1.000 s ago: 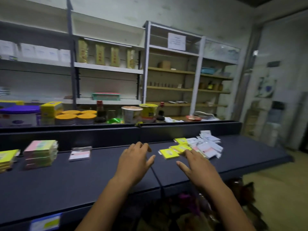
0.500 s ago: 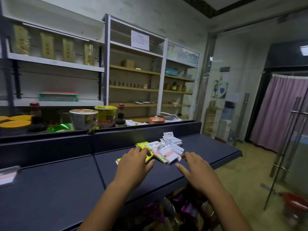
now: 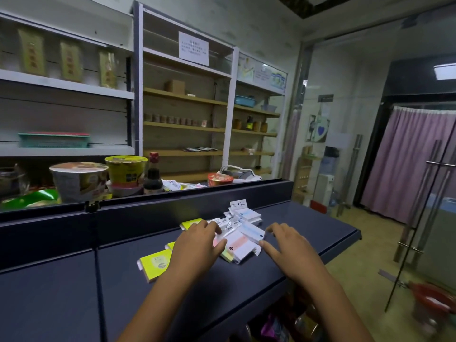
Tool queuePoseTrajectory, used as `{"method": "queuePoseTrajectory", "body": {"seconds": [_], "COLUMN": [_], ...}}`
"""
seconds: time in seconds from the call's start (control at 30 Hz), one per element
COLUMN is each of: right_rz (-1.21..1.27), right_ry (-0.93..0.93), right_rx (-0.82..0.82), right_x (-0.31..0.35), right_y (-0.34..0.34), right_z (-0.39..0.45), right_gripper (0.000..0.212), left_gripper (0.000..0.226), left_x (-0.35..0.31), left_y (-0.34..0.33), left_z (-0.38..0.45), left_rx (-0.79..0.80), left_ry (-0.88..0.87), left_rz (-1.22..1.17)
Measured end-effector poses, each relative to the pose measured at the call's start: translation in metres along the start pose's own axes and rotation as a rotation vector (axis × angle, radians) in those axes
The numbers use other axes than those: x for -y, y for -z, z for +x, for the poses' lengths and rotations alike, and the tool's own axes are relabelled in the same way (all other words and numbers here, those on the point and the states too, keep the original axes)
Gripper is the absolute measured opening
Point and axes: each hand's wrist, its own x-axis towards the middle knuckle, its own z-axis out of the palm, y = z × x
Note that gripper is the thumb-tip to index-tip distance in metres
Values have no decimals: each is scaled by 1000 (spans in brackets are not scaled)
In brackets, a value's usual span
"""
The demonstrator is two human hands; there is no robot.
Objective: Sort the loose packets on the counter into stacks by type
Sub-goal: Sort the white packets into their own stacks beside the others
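Observation:
A loose heap of small packets lies on the dark blue counter. A yellow packet sits at the heap's near left and another yellow packet peeks out behind my left hand. White packets with pink bands and with blue bands overlap in the middle and far side. My left hand rests palm down on the heap's left part, fingers spread over the white packets. My right hand hovers at the heap's right edge, fingers relaxed, thumb near a blue-banded packet.
A raised ledge runs behind the counter, with instant noodle cups, a dark sauce bottle and a red bowl beyond it. Shelving covers the back wall. The counter ends at the right, where the floor and a glass door begin.
The view swung right, so the sorted stacks at the left left the frame. Both hands moved forward onto the loose heap; my left hand now covers its left part.

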Motion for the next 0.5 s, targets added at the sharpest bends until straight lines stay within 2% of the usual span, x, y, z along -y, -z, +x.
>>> {"method": "queuePoseTrajectory", "body": {"seconds": [0.27, 0.5], "right_rz": [60, 171], "right_ry": [131, 292], "right_rx": [44, 133], "right_x": [-43, -89], "right_y": [-33, -57], "right_z": [62, 111], "right_gripper": [39, 37], "left_gripper": [33, 45], "left_x": [-6, -28], "left_y": [-42, -80], "left_z": [33, 47], "left_rx": [36, 90], "left_ry": [138, 367], "left_rz": [68, 118]}}
